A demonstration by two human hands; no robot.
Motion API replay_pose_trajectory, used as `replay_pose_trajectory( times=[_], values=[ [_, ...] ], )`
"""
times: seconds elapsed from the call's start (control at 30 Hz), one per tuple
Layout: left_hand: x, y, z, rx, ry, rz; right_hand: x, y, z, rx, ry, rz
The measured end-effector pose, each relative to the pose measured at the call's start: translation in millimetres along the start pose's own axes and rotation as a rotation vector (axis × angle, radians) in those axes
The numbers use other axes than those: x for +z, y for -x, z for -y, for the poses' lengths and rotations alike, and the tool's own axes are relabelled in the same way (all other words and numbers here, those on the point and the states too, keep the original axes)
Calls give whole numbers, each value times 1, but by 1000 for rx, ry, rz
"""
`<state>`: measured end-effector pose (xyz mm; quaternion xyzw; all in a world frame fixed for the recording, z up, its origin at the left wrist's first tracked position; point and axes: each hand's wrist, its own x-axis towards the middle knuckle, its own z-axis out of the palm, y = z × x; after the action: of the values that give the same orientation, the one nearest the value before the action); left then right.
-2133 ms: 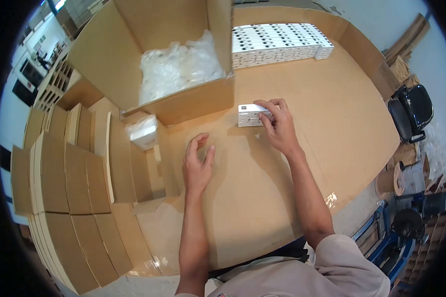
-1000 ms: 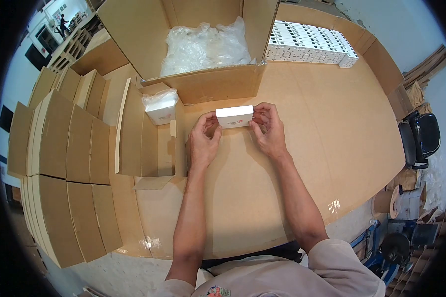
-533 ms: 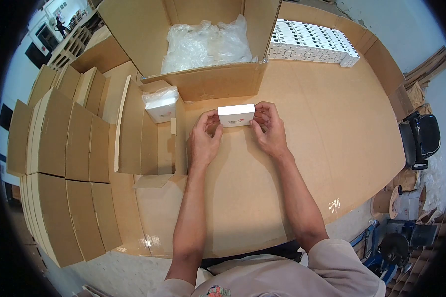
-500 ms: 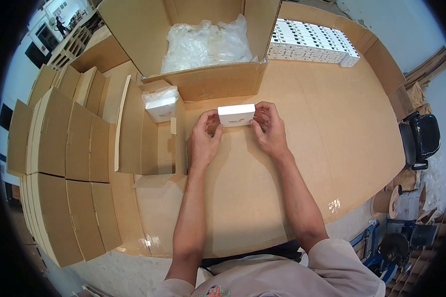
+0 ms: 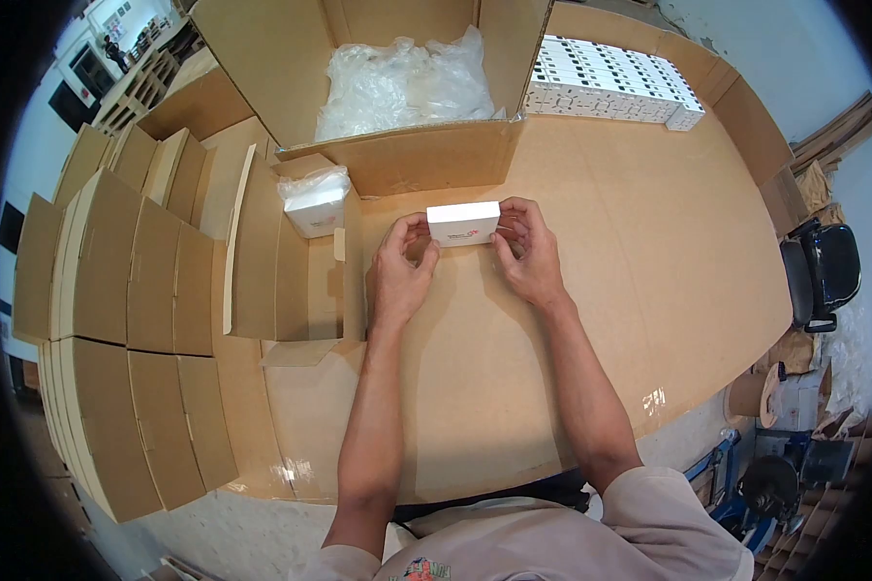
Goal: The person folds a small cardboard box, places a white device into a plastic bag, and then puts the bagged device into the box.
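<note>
A small white box (image 5: 463,225) with a little red mark is held by its two ends above the cardboard-covered table (image 5: 591,320). My left hand (image 5: 403,273) grips its left end between thumb and fingers. On the right end, my right hand (image 5: 530,254) does the same. To the left stands an open brown carton (image 5: 254,271); another white box (image 5: 316,210), partly wrapped in clear plastic, lies at its far end. Behind my hands is a large open cardboard box (image 5: 417,163) with crumpled clear plastic (image 5: 402,89) inside.
Folded brown cartons (image 5: 116,261) stand in rows along the left. White boxes with dark marks (image 5: 606,82) are packed together at the back right. A black chair (image 5: 824,266) is beyond the table's right edge. A distant person (image 5: 115,54) shows at upper left.
</note>
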<state>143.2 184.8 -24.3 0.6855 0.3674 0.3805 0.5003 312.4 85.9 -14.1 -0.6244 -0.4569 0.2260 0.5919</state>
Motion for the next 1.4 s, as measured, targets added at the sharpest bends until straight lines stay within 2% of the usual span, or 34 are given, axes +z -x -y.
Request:
replay_pose_trajectory(
  times=[0.23, 0.33, 0.4, 0.6, 0.7, 0.8, 0.9, 0.97, 1.03, 1.13, 1.23, 1.3, 1.4],
  values=[
    [0, -1, 4, 23, 10, 6, -2, -1, -7, -13, -8, 40],
    [0, 0, 4, 62, 97, -20, -5, 0, -4, -52, 7, -9],
    [-3, -1, 1, 59, 147, -46, -9, 1, -10, -62, 142, -91],
    [-8, 11, -34, 185, -167, -267, -12, -2, -24, 13, 221, -227],
    [-8, 1, -68, 303, -211, -266, -12, -4, -24, 19, 210, -256],
    [-7, -34, -108, 418, -215, -276, -12, -2, -29, 30, 183, -274],
    [-11, -103, -129, 421, -300, -169, -12, -4, -35, 12, 142, -286],
    [-19, -165, -121, 287, -473, 11, -13, -4, -36, 20, 117, -287],
    [-11, -227, -99, -24, -849, 173, -14, -4, -35, 58, 96, -282],
    [-8, -259, -54, -156, -1208, 452, -14, -4, -36, 58, 43, -303],
    [-9, -272, -40, -287, -1181, 558, -12, -5, -31, 68, 21, -314],
    [-5, -270, -38, -254, -1081, 439, -12, -3, -36, 56, 36, -313],
    [-6, -253, -81, -156, -883, 277, -14, -4, -36, 53, 60, -298]
  ],
)
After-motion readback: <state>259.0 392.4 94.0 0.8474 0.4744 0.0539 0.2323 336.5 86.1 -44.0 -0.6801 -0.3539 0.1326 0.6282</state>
